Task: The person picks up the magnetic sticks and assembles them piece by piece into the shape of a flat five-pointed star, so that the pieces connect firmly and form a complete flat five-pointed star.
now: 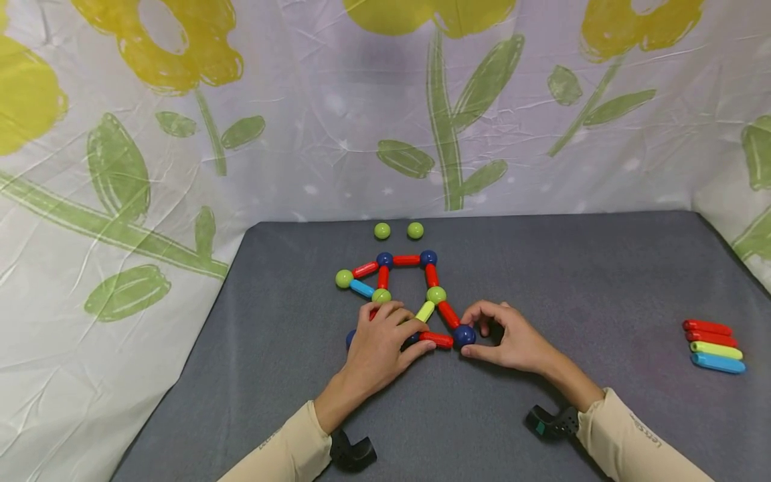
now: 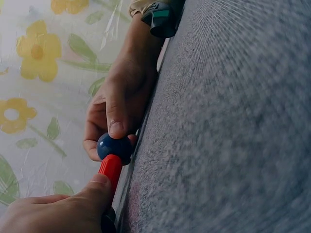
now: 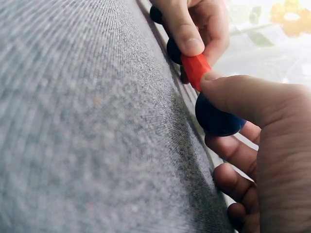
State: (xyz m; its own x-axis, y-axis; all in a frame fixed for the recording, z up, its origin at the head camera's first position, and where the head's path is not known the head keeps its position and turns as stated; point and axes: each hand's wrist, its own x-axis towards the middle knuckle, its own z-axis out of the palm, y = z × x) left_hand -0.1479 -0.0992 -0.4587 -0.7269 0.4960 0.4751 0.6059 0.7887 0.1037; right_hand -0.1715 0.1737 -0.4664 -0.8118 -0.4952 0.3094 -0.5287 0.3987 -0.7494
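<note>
A flat frame of coloured rods and balls lies mid-table. At its near right corner my right hand pinches a dark blue ball between thumb and fingers. My left hand reaches over the near left part and pinches a short red rod, whose end meets that ball, also in the left wrist view. Another red rod runs from the ball up to a green ball. A lime rod slants down from there. My left hand partly hides a blue ball and other pieces below it.
Two loose green balls sit beyond the frame near the back edge. Far right, two red rods, a lime rod and a light blue rod lie in a stack. A flowered cloth hangs behind the grey table.
</note>
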